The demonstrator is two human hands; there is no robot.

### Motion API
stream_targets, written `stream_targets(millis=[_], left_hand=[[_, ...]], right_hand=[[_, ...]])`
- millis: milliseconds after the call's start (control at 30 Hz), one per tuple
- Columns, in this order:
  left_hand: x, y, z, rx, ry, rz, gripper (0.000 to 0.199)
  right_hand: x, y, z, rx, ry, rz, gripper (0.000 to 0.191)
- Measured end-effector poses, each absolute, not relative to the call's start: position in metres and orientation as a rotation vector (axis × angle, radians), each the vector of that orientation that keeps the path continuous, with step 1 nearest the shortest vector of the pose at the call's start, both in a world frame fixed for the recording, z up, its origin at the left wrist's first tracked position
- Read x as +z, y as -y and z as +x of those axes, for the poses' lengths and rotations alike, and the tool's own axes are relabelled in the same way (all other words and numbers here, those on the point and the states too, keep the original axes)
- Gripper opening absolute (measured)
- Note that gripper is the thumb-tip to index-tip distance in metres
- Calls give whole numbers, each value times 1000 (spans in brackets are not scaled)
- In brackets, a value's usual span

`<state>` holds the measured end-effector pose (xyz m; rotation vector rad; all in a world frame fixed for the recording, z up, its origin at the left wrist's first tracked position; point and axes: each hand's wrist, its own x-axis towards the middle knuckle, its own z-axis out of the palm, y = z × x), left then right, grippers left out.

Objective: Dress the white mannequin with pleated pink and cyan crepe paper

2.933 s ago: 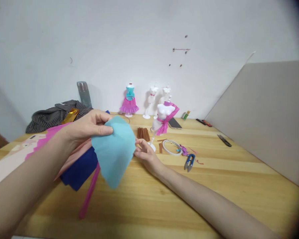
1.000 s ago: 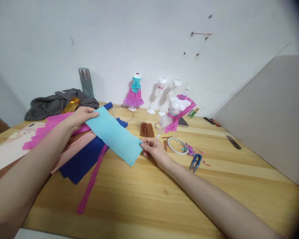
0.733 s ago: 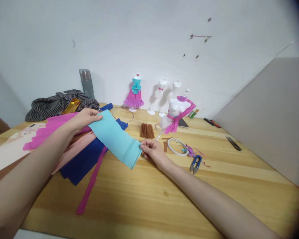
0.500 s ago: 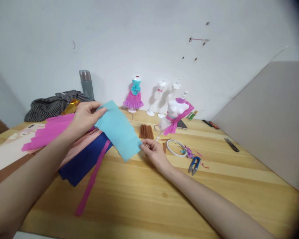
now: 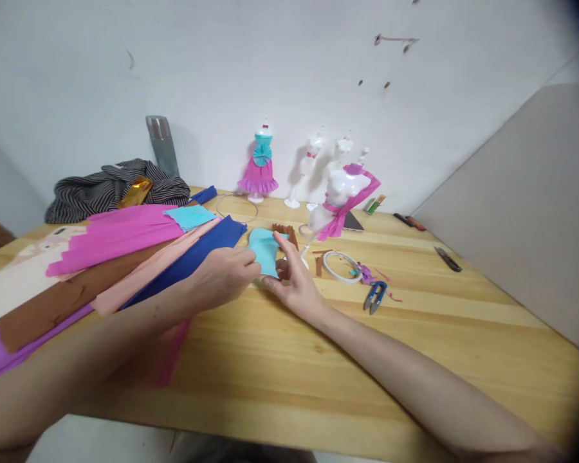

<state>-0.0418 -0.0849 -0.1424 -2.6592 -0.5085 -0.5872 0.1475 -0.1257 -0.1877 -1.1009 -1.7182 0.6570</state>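
Note:
A small turquoise piece of crepe paper (image 5: 263, 249) is between my two hands, low over the table. My left hand (image 5: 224, 275) is closed in a pinch at its lower left edge. My right hand (image 5: 296, 276) grips its right side, with the fingers bent and partly hidden behind it. Behind the piece, brown pleated paper (image 5: 285, 230) shows. Left of my hands lies a fan of crepe paper: a second turquoise piece (image 5: 191, 217), pink sheets (image 5: 120, 235), a brown sheet (image 5: 67, 302) and a dark blue sheet (image 5: 212, 243).
A mannequin draped in magenta (image 5: 342, 193) stands behind my right hand. Near the wall is a mannequin in a dress (image 5: 259, 167). Blue thread snips (image 5: 375, 297) and a tape roll (image 5: 342, 267) lie at right. A magenta strip (image 5: 174, 354) lies near the front edge.
The turquoise sheet was held up, stretched between my hands; now a smaller turquoise piece is held lower. My left hand has moved right and down, close to my right. The view has tilted down.

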Motion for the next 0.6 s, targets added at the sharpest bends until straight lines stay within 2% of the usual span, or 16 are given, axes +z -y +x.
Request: stream_targets(millis=[100,333,433,600], left_hand=[[-151,79,-46,-696,628,-2761,23],[-160,83,-58,-1071,725,-2913,18],[-169,87,-59,-1065,805,-2937,20],[-174,94,-62,-834,817,-3028,23]], right_hand=[[-189,123,151,514,1762,-1101,64],[-182,126,151,510,1800,-1066,19],[-185,125,148,560,1777,-1076,13],[-195,124,146,645,1779,-1110,14]])
